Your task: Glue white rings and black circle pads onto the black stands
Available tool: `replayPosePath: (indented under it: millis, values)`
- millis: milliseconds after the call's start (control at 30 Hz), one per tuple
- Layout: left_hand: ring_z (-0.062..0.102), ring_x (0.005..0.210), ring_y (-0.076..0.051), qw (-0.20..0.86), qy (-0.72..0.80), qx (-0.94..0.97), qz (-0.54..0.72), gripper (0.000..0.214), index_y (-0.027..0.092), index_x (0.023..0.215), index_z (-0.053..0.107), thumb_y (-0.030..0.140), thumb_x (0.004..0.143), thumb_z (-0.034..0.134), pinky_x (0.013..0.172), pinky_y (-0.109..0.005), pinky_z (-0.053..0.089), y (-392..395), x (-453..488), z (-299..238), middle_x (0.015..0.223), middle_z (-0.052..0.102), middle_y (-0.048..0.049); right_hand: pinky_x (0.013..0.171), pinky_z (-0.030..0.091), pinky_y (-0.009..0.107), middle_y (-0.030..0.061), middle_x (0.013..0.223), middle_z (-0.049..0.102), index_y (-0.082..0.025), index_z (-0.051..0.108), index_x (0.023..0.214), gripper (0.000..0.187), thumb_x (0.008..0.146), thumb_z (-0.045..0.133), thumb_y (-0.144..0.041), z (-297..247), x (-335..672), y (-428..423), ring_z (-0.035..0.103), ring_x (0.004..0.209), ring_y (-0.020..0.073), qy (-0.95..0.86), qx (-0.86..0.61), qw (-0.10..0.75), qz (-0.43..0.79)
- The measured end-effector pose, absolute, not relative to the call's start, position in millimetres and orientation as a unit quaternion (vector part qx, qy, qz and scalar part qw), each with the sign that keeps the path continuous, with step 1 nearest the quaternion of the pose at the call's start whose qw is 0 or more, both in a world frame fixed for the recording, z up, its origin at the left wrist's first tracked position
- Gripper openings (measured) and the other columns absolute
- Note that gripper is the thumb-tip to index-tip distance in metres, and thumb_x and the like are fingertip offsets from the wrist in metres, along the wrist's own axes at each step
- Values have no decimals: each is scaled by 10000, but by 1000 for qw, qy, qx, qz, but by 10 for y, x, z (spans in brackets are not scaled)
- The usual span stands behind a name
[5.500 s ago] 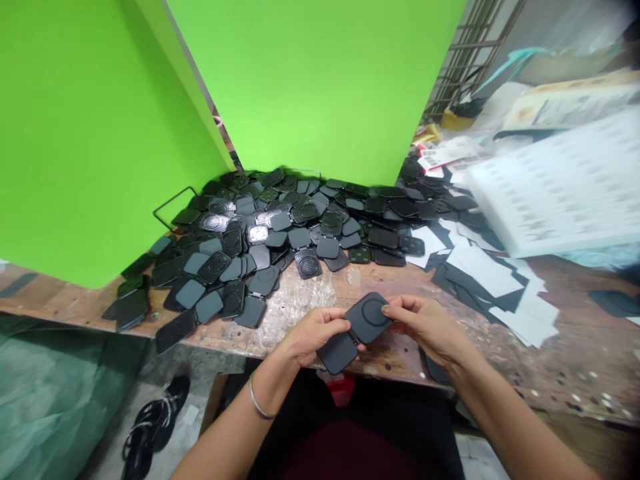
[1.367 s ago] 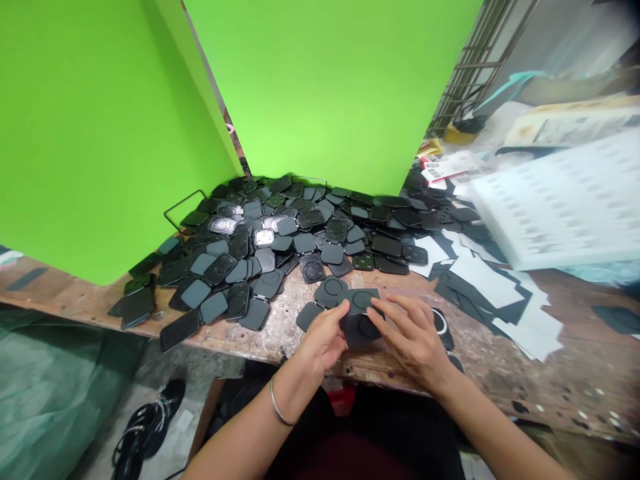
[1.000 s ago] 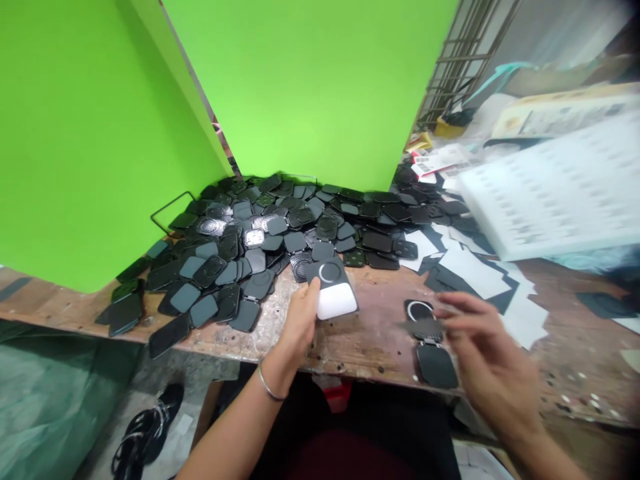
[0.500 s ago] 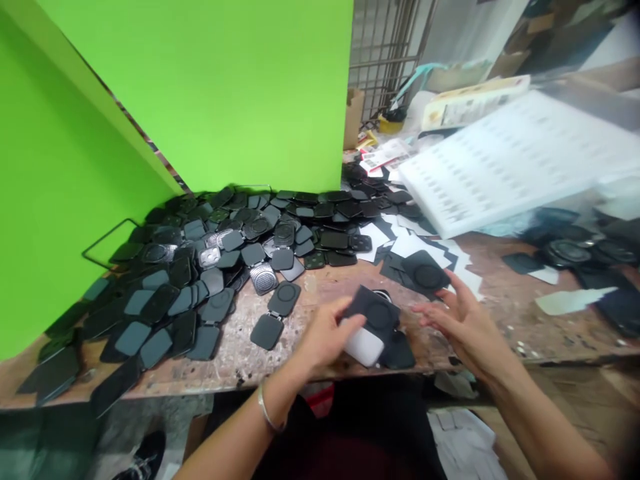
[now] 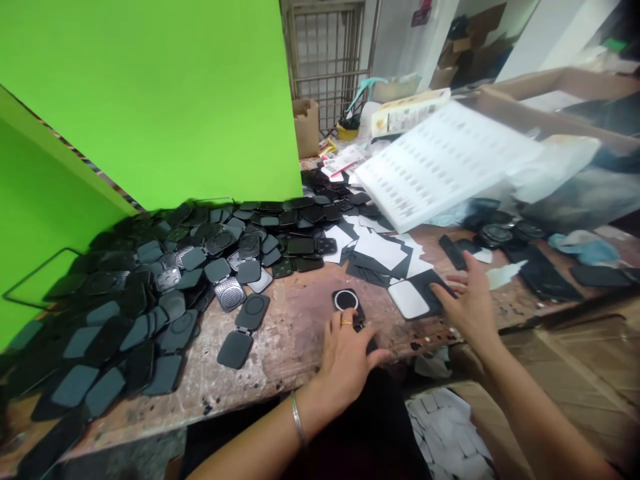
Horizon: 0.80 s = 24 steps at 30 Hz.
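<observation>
My left hand (image 5: 346, 356) lies flat on the worn wooden bench (image 5: 295, 333), fingers spread, resting over the lower half of a black hinged pad whose ringed upper half (image 5: 346, 300) shows just beyond my fingertips. My right hand (image 5: 467, 308) is open, fingers stretched, touching a dark pad with a white rounded square (image 5: 411, 299) lying to its left. Neither hand grips anything. A large heap of black and grey square pads (image 5: 165, 273) covers the bench to the left.
Bright green boards (image 5: 150, 93) stand behind the heap. Black and white cut sheets (image 5: 380, 250) lie mid-bench, under a white perforated tray (image 5: 440, 160). Round black parts (image 5: 495, 233) and cardboard boxes (image 5: 550, 87) sit at the right. White scraps (image 5: 445, 433) litter the floor.
The view has swung right. My left hand let go of the folded pad and now lies flat on one on the bench. My right hand moved right to the white-faced pad.
</observation>
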State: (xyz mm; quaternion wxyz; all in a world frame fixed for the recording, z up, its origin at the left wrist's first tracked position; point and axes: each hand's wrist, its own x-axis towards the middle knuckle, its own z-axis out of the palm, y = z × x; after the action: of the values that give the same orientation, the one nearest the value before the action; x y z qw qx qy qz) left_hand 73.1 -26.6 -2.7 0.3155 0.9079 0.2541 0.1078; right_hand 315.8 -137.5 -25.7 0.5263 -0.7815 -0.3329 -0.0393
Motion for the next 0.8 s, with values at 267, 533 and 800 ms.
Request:
replayPosePath:
  millis: [267, 533, 800]
  values:
    - [374, 1317, -330, 382, 376, 829, 159, 708, 239, 1250, 533, 44, 618, 785, 1101, -476, 325, 9, 437, -176, 1383, 372, -121, 773, 510, 368, 100, 1162, 602, -239, 478, 1406, 568, 861, 582, -359, 4, 2828, -1247, 574, 813, 177, -348, -760, 549, -11]
    - [634, 992, -302, 634, 437, 613, 178, 796, 158, 1269, 531, 130, 530, 826, 918, -417, 451, 360, 116, -85, 992, 680, -92, 434, 351, 195, -41, 660, 578, -194, 547, 904, 587, 479, 916, -363, 83, 2409, -879, 451, 486, 65, -179, -623, 665, 369]
    - [704, 806, -206, 858, 314, 393, 108, 561, 158, 1158, 656, 207, 626, 828, 701, -262, 526, 388, -253, 105, 957, 727, -93, 385, 150, 184, -57, 632, 459, -160, 578, 671, 404, 559, 883, -399, 328, 1893, -646, 235, 443, 3, -184, -566, 596, 539]
